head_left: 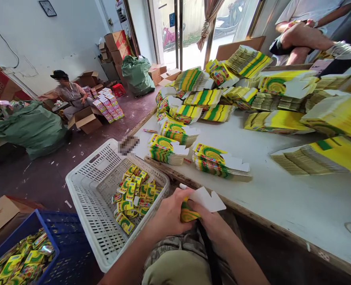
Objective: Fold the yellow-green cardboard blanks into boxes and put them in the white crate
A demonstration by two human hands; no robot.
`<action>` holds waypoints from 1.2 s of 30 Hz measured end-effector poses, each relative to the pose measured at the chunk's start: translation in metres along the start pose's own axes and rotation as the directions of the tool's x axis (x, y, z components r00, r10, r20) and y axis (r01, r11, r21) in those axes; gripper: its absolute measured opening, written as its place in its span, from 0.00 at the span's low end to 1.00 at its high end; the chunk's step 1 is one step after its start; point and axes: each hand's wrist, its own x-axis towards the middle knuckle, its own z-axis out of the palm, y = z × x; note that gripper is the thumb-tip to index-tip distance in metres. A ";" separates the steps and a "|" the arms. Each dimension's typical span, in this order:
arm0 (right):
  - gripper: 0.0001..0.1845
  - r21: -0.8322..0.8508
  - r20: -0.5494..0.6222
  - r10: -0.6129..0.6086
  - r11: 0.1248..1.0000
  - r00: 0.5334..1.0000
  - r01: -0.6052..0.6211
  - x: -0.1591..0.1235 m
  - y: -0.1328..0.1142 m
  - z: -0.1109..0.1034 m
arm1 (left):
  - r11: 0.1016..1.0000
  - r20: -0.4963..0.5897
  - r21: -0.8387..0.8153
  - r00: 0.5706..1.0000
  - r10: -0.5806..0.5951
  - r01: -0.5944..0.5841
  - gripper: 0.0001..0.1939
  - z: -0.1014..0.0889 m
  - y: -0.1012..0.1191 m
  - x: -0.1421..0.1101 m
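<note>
Over my lap, a small yellow and green carton [188, 213] with white flaps sticking out is gripped between both hands. My left hand [170, 210] is closed around its left side. Pressed against its right side are the thumb and fingers of my right hand [208, 221]; part of the carton is hidden behind them. A white perforated basket [88, 215] stands to the left of my hands, with many small yellow boxes [130, 192] inside. Just beyond my hands, stacks of flat cartons [214, 156] lie on the white table [282, 198].
More flat carton bundles [203, 99] cover the far table side. A blue crate [65, 241] of yellow packets stands lower left. Green sacks [33, 126] and cardboard boxes [88, 118] occupy the floor. One person [71, 95] sits at left, another [309, 31] at upper right.
</note>
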 end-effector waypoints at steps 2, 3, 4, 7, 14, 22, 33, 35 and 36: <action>0.28 0.022 0.067 0.060 0.998 0.996 -0.062 0.001 0.003 0.000 | 1.000 0.024 0.002 1.000 0.015 -0.015 0.36 0.001 -0.002 0.001; 0.29 0.017 0.087 0.065 0.998 0.994 -0.067 0.001 0.004 -0.001 | 1.000 0.031 0.000 1.000 0.005 -0.005 0.35 0.001 -0.003 0.001; 0.30 0.005 0.090 0.043 0.999 0.995 -0.044 0.000 0.005 -0.002 | 1.000 0.035 0.000 0.999 -0.013 0.013 0.35 0.001 -0.004 0.001; 0.33 -0.129 0.076 -0.098 0.986 0.992 0.107 -0.005 0.005 -0.002 | 0.997 0.040 0.013 0.996 -0.081 0.081 0.36 -0.001 -0.009 0.001; 0.28 -0.552 0.143 -0.467 0.694 0.872 0.462 -0.002 -0.004 0.004 | 0.998 -0.197 0.036 0.979 -0.049 0.057 0.40 0.001 -0.014 -0.002; 0.16 -0.671 0.236 -0.463 0.558 0.854 0.488 0.001 -0.010 -0.013 | 0.983 -0.207 0.097 0.969 -0.132 0.155 0.28 -0.018 -0.010 -0.013; 0.12 -0.628 0.196 -0.291 0.696 0.936 0.348 0.004 -0.026 -0.016 | 0.979 -0.118 0.142 0.985 -0.129 0.145 0.28 -0.023 -0.003 0.002; 0.20 -0.617 0.216 -0.316 0.689 0.924 0.380 0.012 -0.024 -0.017 | 0.969 -0.123 0.147 0.975 -0.183 0.200 0.28 -0.030 -0.011 -0.003; 0.25 -0.631 0.207 -0.348 0.667 0.914 0.397 0.019 -0.026 -0.022 | 0.955 -0.128 0.173 0.967 -0.222 0.242 0.27 -0.036 -0.017 -0.007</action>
